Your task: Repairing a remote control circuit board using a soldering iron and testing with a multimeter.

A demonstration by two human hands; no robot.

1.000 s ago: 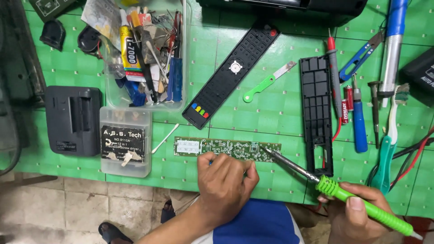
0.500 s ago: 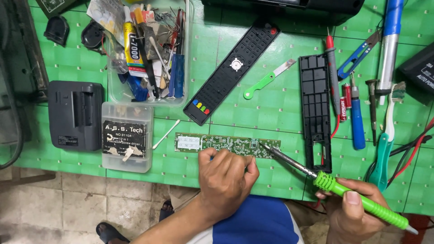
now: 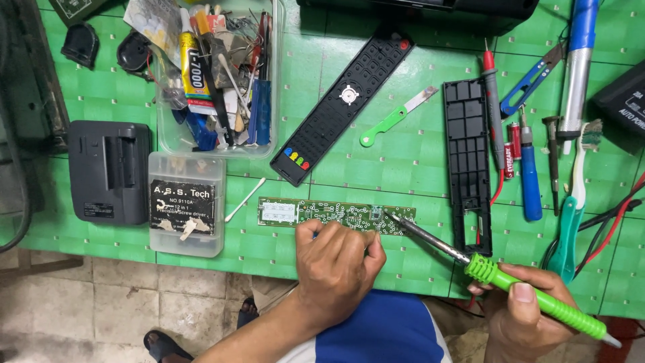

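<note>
A long green circuit board (image 3: 322, 212) lies near the front edge of the green table (image 3: 416, 168). My left hand (image 3: 338, 263) rests curled on the board's near edge, fingers pinched on something too small to make out. My right hand (image 3: 521, 319) grips a green-handled soldering iron (image 3: 510, 282); its metal tip touches the board's right end. Behind the board lie the black remote front shell (image 3: 342, 107) with coloured buttons and the black remote back cover (image 3: 468, 161).
A clear tub of tools and glue (image 3: 215, 74) and a small screwdriver case (image 3: 186, 212) sit at left beside a black box (image 3: 109, 171). Probes, a blue screwdriver (image 3: 529, 178), a toothbrush (image 3: 571, 215) and batteries crowd the right. A green scraper (image 3: 393, 117) lies mid-table.
The soldering iron's tip has stayed on the board's right end. My left hand has shifted slightly on the board. The view has drifted a little.
</note>
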